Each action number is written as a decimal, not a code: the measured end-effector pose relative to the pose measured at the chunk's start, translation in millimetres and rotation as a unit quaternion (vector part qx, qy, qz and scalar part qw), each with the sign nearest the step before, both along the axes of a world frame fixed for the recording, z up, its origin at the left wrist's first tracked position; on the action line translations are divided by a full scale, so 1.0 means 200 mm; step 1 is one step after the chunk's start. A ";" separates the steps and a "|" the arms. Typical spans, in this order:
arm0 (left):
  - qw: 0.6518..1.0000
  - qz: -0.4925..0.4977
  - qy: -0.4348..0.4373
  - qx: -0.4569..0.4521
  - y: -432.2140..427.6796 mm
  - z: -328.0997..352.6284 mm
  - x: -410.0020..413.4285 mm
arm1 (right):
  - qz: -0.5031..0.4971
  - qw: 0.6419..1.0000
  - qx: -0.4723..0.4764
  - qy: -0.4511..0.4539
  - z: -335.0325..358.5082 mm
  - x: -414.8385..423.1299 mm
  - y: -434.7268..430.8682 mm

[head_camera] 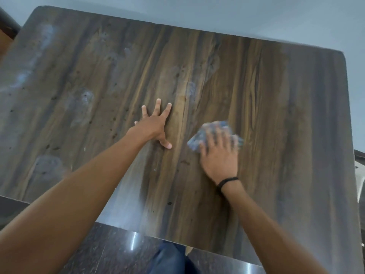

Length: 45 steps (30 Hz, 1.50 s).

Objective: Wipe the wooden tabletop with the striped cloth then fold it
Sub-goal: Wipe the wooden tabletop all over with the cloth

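The wooden tabletop (256,95) fills most of the view, dark brown with streaked grain. My left hand (154,125) lies flat on it near the middle, fingers spread and straight. My right hand (219,155), with a black band on the wrist, presses down on the striped cloth (197,138), a small blue-and-white bunch just right of centre. The cloth and my right fingers are blurred. Most of the cloth is hidden under that hand.
Pale smears and dark specks (83,101) mark the left half of the tabletop. A pale wall (237,14) runs behind the far edge. Dark polished floor (110,252) and my blue trouser leg (167,260) show below the near edge.
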<state>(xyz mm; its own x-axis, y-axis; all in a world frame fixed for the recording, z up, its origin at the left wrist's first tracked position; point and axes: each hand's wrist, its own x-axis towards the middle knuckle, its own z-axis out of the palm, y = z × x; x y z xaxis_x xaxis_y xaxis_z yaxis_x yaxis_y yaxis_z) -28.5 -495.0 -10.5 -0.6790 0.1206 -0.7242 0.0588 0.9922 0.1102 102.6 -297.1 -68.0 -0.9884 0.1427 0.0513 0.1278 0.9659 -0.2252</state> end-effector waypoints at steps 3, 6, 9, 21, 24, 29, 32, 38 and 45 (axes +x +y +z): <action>1.000 -0.008 0.016 0.003 0.00 -0.01 0.01 | 0.178 0.984 0.013 0.004 -0.04 0.15 0.05; 1.000 -0.004 0.013 0.000 -0.01 0.00 0.02 | -0.061 0.998 -0.010 0.004 -0.01 0.12 0.06; 1.000 -0.013 0.018 0.006 0.00 0.01 0.02 | 0.147 0.989 0.012 -0.012 -0.01 0.30 -0.13; 0.999 0.008 0.029 0.016 -0.10 -0.02 0.21 | -0.001 1.000 0.003 0.002 0.00 0.36 0.04; 0.999 -0.010 0.041 0.030 -0.11 -0.07 0.24 | 0.152 0.988 0.005 -0.017 0.00 0.59 -0.17; 0.999 0.015 0.039 0.028 -0.11 -0.03 0.26 | -0.046 0.999 -0.012 -0.013 0.00 0.61 -0.03; 0.998 0.014 0.040 0.038 -0.09 -0.02 0.28 | 0.183 0.982 0.001 -0.038 0.01 0.85 -0.23; 0.999 0.020 0.037 0.029 -0.09 -0.03 0.27 | -0.031 0.999 -0.012 -0.037 0.01 0.94 -0.15; 0.998 0.027 0.041 0.038 -0.10 -0.02 0.27 | -0.038 0.998 -0.018 -0.036 0.01 0.84 -0.17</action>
